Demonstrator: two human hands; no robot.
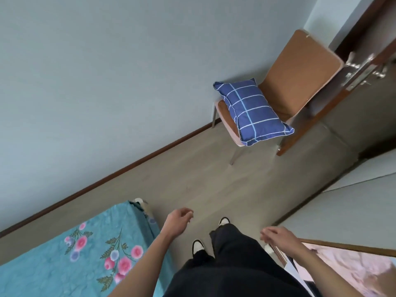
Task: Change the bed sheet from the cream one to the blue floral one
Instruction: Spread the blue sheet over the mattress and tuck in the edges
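The blue floral sheet (70, 254) covers the bed at the lower left, its corner hanging over the mattress end. My left hand (179, 219) hovers just past that corner, above the floor, fingers loosely curled and holding nothing. My right hand (276, 235) is out to the right at the same height, fingers apart and empty. A blue checked pillow (252, 112) lies on a brown chair (297, 78) by the wall ahead. No cream sheet is in view.
Grey floor (203, 179) stretches between the bed and the chair. A brown door with a metal handle (362, 71) stands at the upper right. A wooden-edged surface with pink cloth (353, 269) is at the lower right. My legs and shoes are below.
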